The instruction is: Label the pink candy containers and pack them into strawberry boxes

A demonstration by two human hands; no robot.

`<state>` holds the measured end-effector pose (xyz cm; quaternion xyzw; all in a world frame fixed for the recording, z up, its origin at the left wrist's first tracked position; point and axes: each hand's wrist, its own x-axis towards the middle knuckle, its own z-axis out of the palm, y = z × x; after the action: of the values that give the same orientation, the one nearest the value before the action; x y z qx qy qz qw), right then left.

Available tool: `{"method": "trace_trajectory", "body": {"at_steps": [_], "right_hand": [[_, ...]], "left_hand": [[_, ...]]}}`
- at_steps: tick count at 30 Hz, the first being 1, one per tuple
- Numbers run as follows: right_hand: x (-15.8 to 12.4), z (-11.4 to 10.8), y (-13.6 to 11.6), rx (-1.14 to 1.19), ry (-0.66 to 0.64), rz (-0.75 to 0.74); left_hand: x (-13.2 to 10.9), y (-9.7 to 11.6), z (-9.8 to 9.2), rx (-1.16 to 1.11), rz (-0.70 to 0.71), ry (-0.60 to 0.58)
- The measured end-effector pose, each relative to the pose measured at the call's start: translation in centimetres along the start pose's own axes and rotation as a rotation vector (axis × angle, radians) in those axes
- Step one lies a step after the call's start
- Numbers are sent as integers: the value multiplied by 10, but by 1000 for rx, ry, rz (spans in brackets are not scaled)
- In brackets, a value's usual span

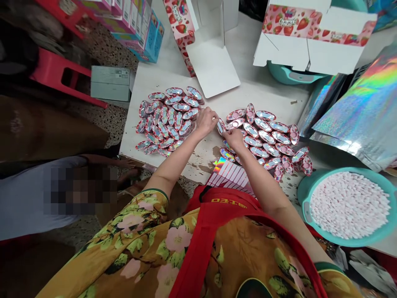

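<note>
Between my two hands is a small pillow box [221,126] with a shiny silver face and red-pink print. My right hand [234,138] is closed on its near end. The fingertips of my left hand [207,121] are pinched together at its far end, partly hiding it. Left of my left hand, many similar pillow boxes stand packed in a group [167,116], oval ends up. Another loose group [266,138] spreads to the right of my right hand. Below my right wrist lies a stack of pink-white printed sheets [231,176] with a rainbow-shiny corner.
An open strawberry-print carton [214,70] stands at the table's back; another [288,45] sits over a teal basin. At right are holographic sheets [356,107] and a teal tub [305,211] of small white-pink pieces. A person [40,194] is at lower left, near a red stool [56,70].
</note>
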<state>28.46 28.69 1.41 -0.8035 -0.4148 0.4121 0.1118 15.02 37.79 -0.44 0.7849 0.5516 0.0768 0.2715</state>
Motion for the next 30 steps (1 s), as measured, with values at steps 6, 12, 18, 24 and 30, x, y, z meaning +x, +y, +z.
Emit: {"method": "trace_trajectory", "body": {"at_steps": [6,12,18,24,30], "right_hand": [[4,2,-9,-176,17,69],[12,2,-16,-252,6,129],[11,-8,-8,-262,-8,64],[-73,-47,91,16,-14,-179],[-164,-58,198,-315,156,-65]], "left_hand": [[6,1,8,99,-5,-75],[3,6,9,79,-48,-40],[9,8,7,87,-140,-84],[-17,9,11,40,-124,47],[-118,73,55,-127,428,-205]]}}
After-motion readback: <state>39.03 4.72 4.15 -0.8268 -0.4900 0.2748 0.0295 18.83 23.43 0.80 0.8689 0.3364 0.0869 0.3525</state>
